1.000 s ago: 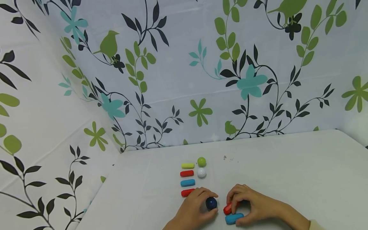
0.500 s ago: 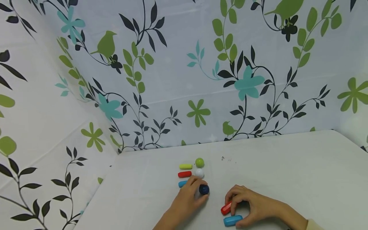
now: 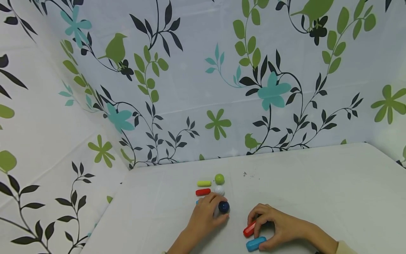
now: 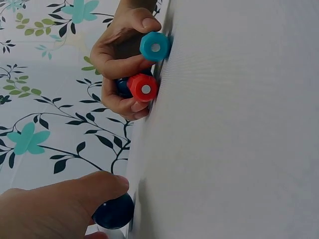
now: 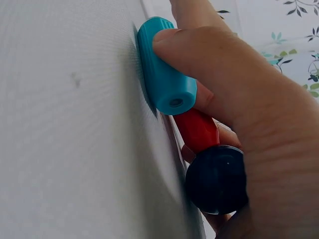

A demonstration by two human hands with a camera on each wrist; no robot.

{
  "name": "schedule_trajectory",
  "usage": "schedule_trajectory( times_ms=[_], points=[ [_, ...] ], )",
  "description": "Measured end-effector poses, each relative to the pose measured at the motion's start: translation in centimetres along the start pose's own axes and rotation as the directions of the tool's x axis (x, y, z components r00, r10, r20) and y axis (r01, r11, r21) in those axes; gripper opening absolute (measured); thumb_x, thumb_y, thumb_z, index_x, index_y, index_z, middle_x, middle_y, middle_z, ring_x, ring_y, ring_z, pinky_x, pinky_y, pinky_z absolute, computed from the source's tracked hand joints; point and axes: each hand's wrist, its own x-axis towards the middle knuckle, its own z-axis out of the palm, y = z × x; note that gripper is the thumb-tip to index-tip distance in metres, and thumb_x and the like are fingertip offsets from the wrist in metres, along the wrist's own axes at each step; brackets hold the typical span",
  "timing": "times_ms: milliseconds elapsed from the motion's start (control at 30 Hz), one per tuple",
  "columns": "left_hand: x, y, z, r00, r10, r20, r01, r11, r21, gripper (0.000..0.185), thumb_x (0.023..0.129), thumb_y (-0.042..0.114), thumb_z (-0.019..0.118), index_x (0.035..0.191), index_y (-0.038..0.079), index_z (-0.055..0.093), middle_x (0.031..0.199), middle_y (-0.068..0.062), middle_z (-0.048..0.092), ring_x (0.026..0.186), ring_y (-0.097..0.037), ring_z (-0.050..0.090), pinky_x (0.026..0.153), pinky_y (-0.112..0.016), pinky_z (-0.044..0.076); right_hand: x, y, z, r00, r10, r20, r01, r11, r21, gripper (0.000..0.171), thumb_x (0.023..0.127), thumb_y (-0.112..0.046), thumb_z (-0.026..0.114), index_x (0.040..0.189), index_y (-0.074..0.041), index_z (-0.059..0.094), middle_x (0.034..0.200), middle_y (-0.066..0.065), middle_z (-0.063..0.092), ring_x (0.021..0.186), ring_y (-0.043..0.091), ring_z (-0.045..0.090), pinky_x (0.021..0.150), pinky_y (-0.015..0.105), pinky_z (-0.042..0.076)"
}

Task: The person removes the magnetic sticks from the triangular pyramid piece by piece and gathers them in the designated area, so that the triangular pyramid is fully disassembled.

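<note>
Navy-blue ball [image 3: 223, 206] sits on the white table [image 3: 317, 183], pinched at the fingertips of the left hand [image 3: 204, 217], thumb on its near side, forefinger curled over the top; it rests on the tabletop just below the white ball [image 3: 219, 190]. Left-wrist view shows the thumb pressed onto that dark ball against the table. Right hand [image 3: 279, 225] is curled over a red cylinder [image 3: 249, 229] and a blue cylinder [image 3: 255, 243], fingers on the red one, thumb against the blue one's end; right-wrist view also shows a second dark ball [image 5: 216, 179] tucked under that palm, touching the red piece.

Behind the left hand, two cols: yellow cylinder [image 3: 204, 183] w/ green ball [image 3: 219, 179] beside it, then red cylinder [image 3: 203, 192] w/ the white ball. A sliver of another blue piece [image 3: 197, 202] peeks out at the left hand's knuckles, mostly hidden. Left hand's fingers lie between the navy ball and that hidden piece. Floral-print cloth [image 3: 190, 88] w/ birds and leaves hangs behind and to the left of the table. Few dark specks [image 3: 245, 174] on the tabletop, well apart from the hands.
</note>
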Motion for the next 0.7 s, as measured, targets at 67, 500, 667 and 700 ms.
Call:
schedule_trajectory(
  times_ms=[67, 500, 667, 700],
  points=[
    [-0.1, 0.0, 0.0, 1.000, 0.007, -0.002, -0.007, 1.000, 0.023, 0.038, 0.083, 0.030, 0.078, 0.116, 0.018, 0.064, 0.116, 0.003, 0.061, 0.110, -0.014, 0.056, 0.096, -0.043, 0.048, 0.0, 0.0, 0.0, 1.000, 0.002, -0.001, -0.002, 1.000, 0.001, 0.013, 0.083, -0.026, 0.079, 0.093, -0.027, 0.071, 0.115, -0.007, 0.059, 0.107, 0.011, 0.048, 0.087, 0.029, 0.043],
    [-0.6, 1.2, -0.1, 0.975, 0.152, -0.164, -0.160, 0.987, -0.033, 0.022, 0.086, 0.020, 0.073, 0.107, 0.017, 0.067, 0.107, 0.005, 0.061, 0.099, -0.010, 0.057, 0.090, -0.033, 0.052, 0.1, -0.1, 0.0, 1.000, 0.019, -0.003, -0.018, 0.998, 0.063, 0.014, 0.084, -0.021, 0.077, 0.097, -0.027, 0.073, 0.116, -0.005, 0.060, 0.107, 0.012, 0.049, 0.088, 0.029, 0.043],
    [-1.2, 2.2, -0.1, 0.966, 0.222, -0.129, -0.237, 0.965, -0.113, 0.019, 0.088, 0.019, 0.071, 0.106, 0.016, 0.067, 0.102, 0.005, 0.062, 0.092, -0.007, 0.057, 0.085, -0.020, 0.050, 0.1, 0.1, 0.0, 1.000, -0.003, -0.013, 0.003, 0.998, 0.063, 0.015, 0.085, -0.019, 0.077, 0.098, -0.025, 0.073, 0.116, -0.004, 0.060, 0.107, 0.013, 0.050, 0.088, 0.029, 0.044],
    [-1.3, 2.4, -0.1, 0.966, 0.234, -0.113, -0.248, 0.959, -0.138, 0.018, 0.089, 0.019, 0.071, 0.106, 0.015, 0.067, 0.101, 0.005, 0.062, 0.090, -0.006, 0.057, 0.083, -0.017, 0.049, 0.1, 0.1, 0.0, 1.000, 0.004, -0.012, -0.003, 0.998, 0.068, 0.014, 0.085, -0.019, 0.076, 0.097, -0.025, 0.073, 0.116, -0.004, 0.060, 0.107, 0.013, 0.050, 0.088, 0.029, 0.044]
  ],
)
